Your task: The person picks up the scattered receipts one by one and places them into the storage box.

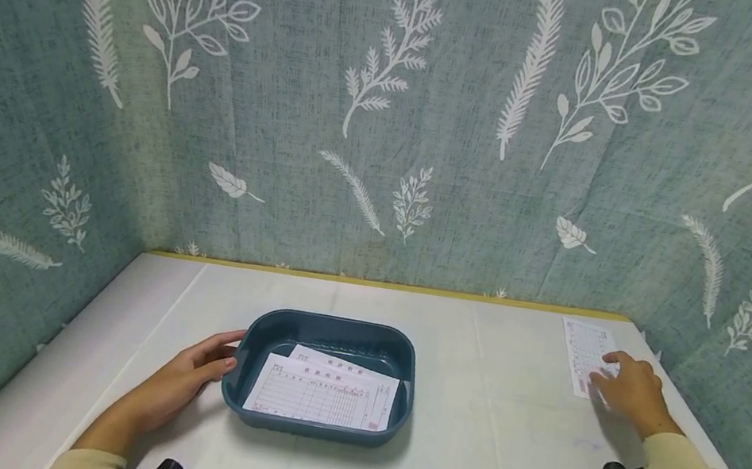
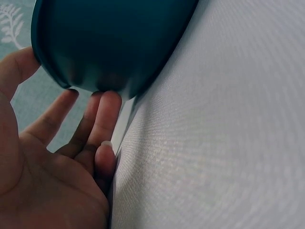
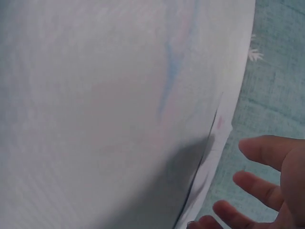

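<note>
Head view shows the loose printed sheet (image 1: 586,356) lying flat near the far right corner of the bench (image 1: 499,436), close to the curtain, with the right hand (image 1: 631,391) laid on its near edge, fingers straight and slightly spread, pressing rather than pinching; I would judge the flat fingertips are there because a thin paper lying flush gives nothing to grip. From the right wrist view the sheet's edge (image 3: 209,157) shows just beside those relaxed fingers (image 3: 259,188), and it appears to lift slightly off the cloth, though the blur makes that hard to confirm. Well apart, left of the middle, sits a dark teal tray (image 1: 320,427) holding two more printed forms (image 1: 317,395), one overlapping the other. The left hand (image 1: 197,374) rests against the tray's left end, thumb at the rim and straight fingers touching its outer wall, which the left wrist view confirms: fingertips (image 2: 107,112) meet the tray's rounded side (image 2: 114,43) low down, seemingly bracing it so it does not slide on the smooth white covering. Between tray and sheet nothing stands in the way; a leaf-patterned curtain (image 1: 394,109) closes the bench on three sides, crowding the sheet's corner
</note>
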`<state>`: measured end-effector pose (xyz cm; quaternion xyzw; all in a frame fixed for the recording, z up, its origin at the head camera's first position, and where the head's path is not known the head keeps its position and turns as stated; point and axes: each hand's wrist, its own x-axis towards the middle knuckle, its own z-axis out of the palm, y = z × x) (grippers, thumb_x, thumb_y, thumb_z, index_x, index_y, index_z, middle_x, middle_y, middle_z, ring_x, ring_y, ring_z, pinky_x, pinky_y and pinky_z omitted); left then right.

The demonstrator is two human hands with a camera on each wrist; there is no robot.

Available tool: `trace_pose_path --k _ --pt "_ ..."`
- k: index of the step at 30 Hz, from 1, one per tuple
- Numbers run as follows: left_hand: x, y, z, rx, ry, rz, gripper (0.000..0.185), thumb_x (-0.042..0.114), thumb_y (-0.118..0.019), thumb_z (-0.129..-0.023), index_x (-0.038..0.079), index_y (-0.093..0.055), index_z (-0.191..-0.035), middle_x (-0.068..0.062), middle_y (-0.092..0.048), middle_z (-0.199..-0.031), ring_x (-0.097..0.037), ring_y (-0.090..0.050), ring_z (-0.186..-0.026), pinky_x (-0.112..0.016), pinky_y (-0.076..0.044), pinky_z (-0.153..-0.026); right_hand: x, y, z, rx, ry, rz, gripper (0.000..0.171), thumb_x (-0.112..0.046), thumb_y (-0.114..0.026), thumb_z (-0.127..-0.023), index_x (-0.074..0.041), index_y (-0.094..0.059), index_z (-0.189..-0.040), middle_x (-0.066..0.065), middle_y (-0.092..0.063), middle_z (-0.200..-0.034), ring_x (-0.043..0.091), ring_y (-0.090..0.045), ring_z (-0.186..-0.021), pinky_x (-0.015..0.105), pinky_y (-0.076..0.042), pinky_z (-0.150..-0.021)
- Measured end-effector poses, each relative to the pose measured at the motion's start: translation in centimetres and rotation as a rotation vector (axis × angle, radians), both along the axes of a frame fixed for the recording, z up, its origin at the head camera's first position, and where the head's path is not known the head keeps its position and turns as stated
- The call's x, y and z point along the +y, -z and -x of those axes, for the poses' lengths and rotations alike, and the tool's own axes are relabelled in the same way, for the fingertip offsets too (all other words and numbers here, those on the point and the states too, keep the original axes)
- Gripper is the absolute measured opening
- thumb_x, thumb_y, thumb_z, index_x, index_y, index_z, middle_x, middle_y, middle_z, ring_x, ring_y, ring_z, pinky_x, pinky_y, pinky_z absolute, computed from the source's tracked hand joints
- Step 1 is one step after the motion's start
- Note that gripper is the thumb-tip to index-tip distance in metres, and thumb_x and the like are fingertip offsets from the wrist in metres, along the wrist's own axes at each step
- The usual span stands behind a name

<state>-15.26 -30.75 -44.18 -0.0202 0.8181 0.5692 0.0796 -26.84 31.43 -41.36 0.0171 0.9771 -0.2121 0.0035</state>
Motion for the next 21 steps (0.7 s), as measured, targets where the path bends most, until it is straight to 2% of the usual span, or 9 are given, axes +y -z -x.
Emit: trace_pose_path --k 5,11,17,21 --pt "-0.1 0.0 0.1 0.003 0.011 -0.004 0.06 0.034 -0.056 -0.102 0.012 -0.035 -0.154 -0.021 -0.045 -0.151 -0.035 -0.04 -0.14 -0.044 -0.038 -0.11 0.1 0.4 0.2 -0.074 0.016 -0.008 0.063 -0.025 -0.063 -0.092 0.017 -0.039 -0.133 0.051 -0.036 -0.127 0.068 -0.033 -0.114 0.069 -0.036 -0.091" --pt "-0.2 0.0 0.0 0.007 0.022 0.002 0.06 0.034 -0.057 -0.102 0.012 -0.036 -0.154 -0.02 -0.046 -0.15 -0.032 -0.042 -0.138 -0.031 -0.041 -0.102 -0.3 0.6 0.6 -0.103 0.012 -0.035 0.072 -0.024 -0.067 -0.089 0.019 -0.034 -0.136 0.053 -0.033 -0.127 0.066 -0.036 -0.11 0.066 -0.038 -0.088" --pt "-0.3 0.0 0.1 0.009 0.02 0.005 0.059 0.033 -0.056 -0.102 0.013 -0.035 -0.154 -0.02 -0.046 -0.15 -0.034 -0.042 -0.139 -0.038 -0.04 -0.106 -0.7 0.3 0.8 -0.11 0.01 -0.031 0.073 -0.018 -0.067 -0.086 0.019 -0.03 -0.137 0.053 -0.032 -0.127 0.068 -0.036 -0.113 0.068 -0.037 -0.091" --pt "-0.3 0.1 0.0 0.003 0.018 0.004 0.06 0.033 -0.056 -0.102 0.012 -0.035 -0.154 -0.02 -0.046 -0.15 -0.033 -0.042 -0.139 -0.032 -0.042 -0.103 -1.0 0.3 0.9 -0.119 0.021 -0.024 0.075 -0.016 -0.068 -0.086 0.02 -0.029 -0.139 0.053 -0.031 -0.129 0.069 -0.036 -0.115 0.07 -0.037 -0.094"
